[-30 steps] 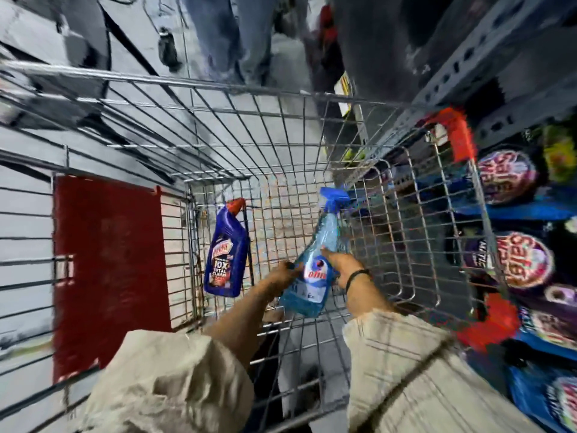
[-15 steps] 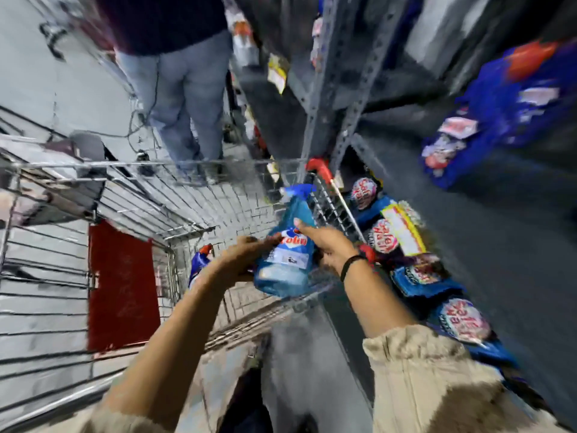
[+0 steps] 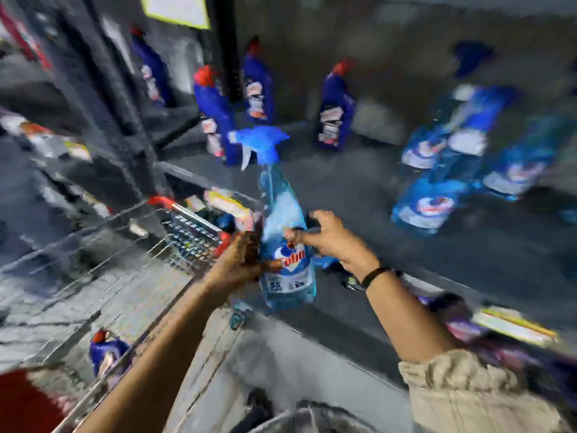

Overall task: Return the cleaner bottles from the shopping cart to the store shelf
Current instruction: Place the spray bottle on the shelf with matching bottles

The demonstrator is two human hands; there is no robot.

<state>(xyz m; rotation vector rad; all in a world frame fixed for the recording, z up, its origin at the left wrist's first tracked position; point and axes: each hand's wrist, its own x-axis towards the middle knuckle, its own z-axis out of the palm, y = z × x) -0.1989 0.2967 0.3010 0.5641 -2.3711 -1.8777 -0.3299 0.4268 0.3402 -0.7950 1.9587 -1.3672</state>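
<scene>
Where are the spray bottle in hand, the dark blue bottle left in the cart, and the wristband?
spray bottle [image 3: 285, 245], head view, label area.
dark blue bottle [image 3: 106, 351], head view, body below red cap.
wristband [image 3: 374, 275], head view, band on right wrist.

A pale blue spray bottle [image 3: 285, 242] is topped by a bright blue trigger head, its label marked in red and white. Dark blue bottles [image 3: 335, 110] are capped in red — the cart corners [image 3: 160, 200] red too, the sleeve [image 3: 468, 392] beige.
</scene>
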